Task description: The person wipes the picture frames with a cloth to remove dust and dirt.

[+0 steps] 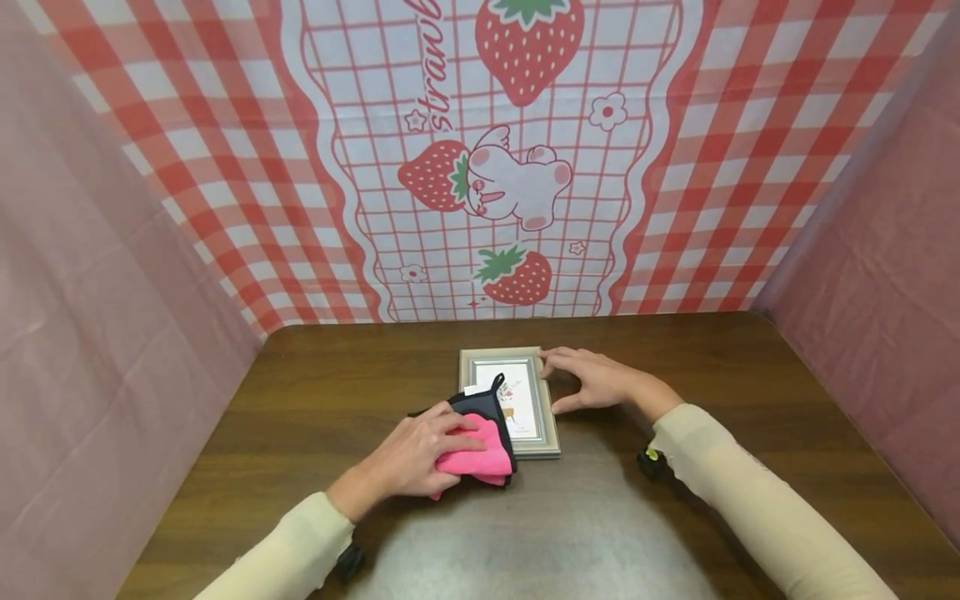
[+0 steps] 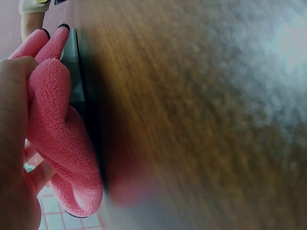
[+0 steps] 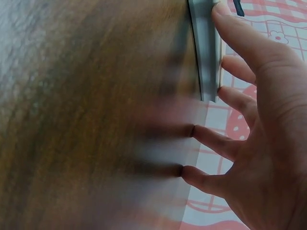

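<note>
A picture frame (image 1: 551,429) with a pale border and a small drawing lies flat on the wooden table. My left hand (image 1: 422,450) grips a bunched cleaning cloth (image 1: 491,454), fluffy pink on one side and dark grey on the other, with black edging and a hanging loop. The cloth covers the frame's lower left part. In the left wrist view the pink folds (image 2: 62,129) bulge out from under the fingers. My right hand (image 1: 592,379) rests along the frame's right side, thumb and fingertips at its edge (image 3: 206,52), with two other fingertips down on the table.
The brown wooden table (image 1: 337,358) stretches around the frame, with a bright glare near its front. A red-and-white checked curtain (image 1: 675,208) with strawberries hangs behind it. Pink cloth walls (image 1: 877,275) close off both sides.
</note>
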`<state>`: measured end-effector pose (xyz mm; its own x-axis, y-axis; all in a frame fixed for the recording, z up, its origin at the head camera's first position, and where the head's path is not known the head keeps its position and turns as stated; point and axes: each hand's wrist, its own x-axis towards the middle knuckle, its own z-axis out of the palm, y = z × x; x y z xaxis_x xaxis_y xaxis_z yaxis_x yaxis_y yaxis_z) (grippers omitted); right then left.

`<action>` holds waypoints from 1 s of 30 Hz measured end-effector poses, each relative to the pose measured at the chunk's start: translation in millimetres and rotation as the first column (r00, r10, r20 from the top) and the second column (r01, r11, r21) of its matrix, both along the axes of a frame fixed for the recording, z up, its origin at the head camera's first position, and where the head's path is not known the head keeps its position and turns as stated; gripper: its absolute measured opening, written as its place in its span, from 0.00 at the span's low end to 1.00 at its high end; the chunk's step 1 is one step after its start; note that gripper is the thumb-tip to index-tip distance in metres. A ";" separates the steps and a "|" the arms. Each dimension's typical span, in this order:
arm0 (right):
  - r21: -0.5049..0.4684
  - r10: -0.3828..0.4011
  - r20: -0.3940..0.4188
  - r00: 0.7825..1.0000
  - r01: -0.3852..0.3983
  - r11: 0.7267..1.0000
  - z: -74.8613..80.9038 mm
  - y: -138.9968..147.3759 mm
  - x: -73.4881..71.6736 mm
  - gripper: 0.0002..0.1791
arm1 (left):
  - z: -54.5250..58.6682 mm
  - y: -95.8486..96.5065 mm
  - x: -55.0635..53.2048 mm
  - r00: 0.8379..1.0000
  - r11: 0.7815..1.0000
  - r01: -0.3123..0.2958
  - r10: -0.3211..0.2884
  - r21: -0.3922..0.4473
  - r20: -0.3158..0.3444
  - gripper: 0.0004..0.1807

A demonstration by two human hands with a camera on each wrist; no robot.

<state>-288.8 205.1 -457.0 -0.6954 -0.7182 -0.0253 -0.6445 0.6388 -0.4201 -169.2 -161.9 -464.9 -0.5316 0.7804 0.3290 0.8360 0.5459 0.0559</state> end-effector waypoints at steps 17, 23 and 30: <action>-0.009 0.005 -0.016 1.000 -0.005 1.000 -2.8 0.9 -1.6 0.33 | 0.1 15.4 0.5 0.988 0.996 0.049 -0.059 -0.075 -0.141 0.25; -0.021 0.012 -0.021 1.000 -0.012 1.000 -3.5 1.2 -2.1 0.32 | 1.8 30.4 0.0 0.982 0.992 0.055 -0.075 -0.116 -0.174 0.26; -0.026 0.013 -0.018 1.000 -0.013 1.000 -3.9 0.7 -2.4 0.32 | 4.6 53.0 -0.1 0.978 0.985 0.051 -0.083 -0.166 -0.193 0.26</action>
